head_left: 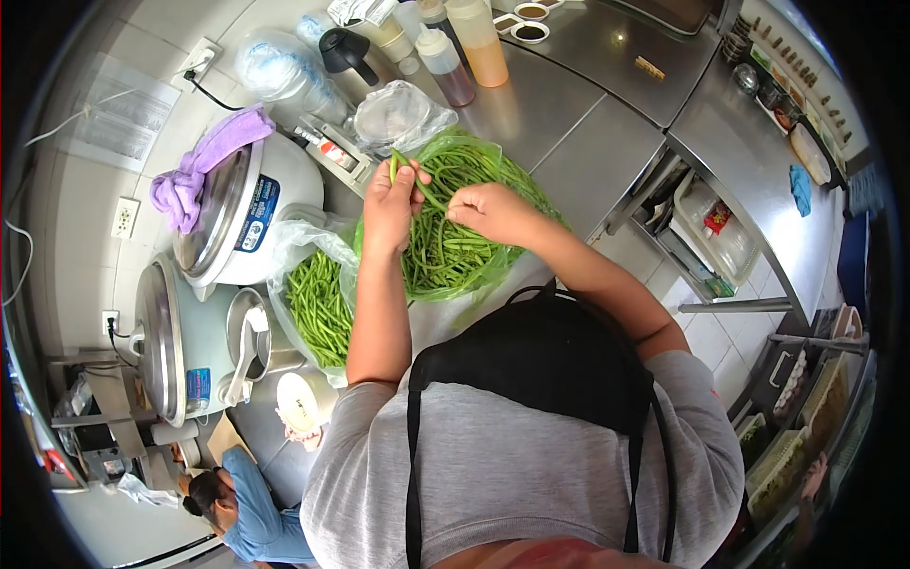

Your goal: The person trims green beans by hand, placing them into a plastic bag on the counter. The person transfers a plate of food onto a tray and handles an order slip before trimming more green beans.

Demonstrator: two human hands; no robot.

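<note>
A large clear-green plastic bag (502, 268) lies spread on the counter, full of green beans (445, 251). Above the heap, my left hand (391, 204) is closed around a green bean (431, 197), whose tip sticks up past the fingers. My right hand (498, 212) pinches at that bean's lower end, its fingertips partly hidden. To the left, a smaller plastic bag (284, 251) holds more green beans (322, 308), close beside my left forearm.
Two big rice cookers (275, 194) (171, 332) stand at left, one with a purple towel (204, 175). Sauce bottles (445, 66) and a covered container (393, 119) are behind the beans. Another person (256, 517) is at lower left. A steel counter (758, 190) runs along the right.
</note>
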